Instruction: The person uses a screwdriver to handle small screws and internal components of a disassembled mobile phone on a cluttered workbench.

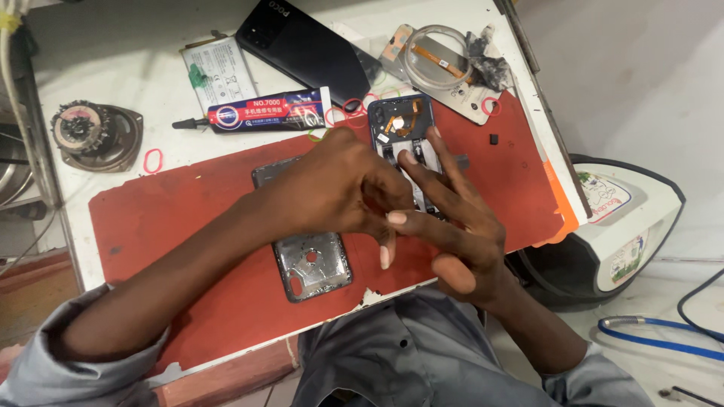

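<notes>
An opened phone body with exposed circuit parts and an orange flex cable lies on a red mat. My right hand rests over its lower half, fingers spread. My left hand meets the right hand's fingers above the mat, fingers curled; whether it pinches a small part is hidden. Under my left wrist lies a grey metal phone frame, partly covered.
A glue tube, a phone battery, a black phone back cover and a clear case with parts lie at the back of the white table. A small speaker sits left. Coloured rubber bands lie scattered.
</notes>
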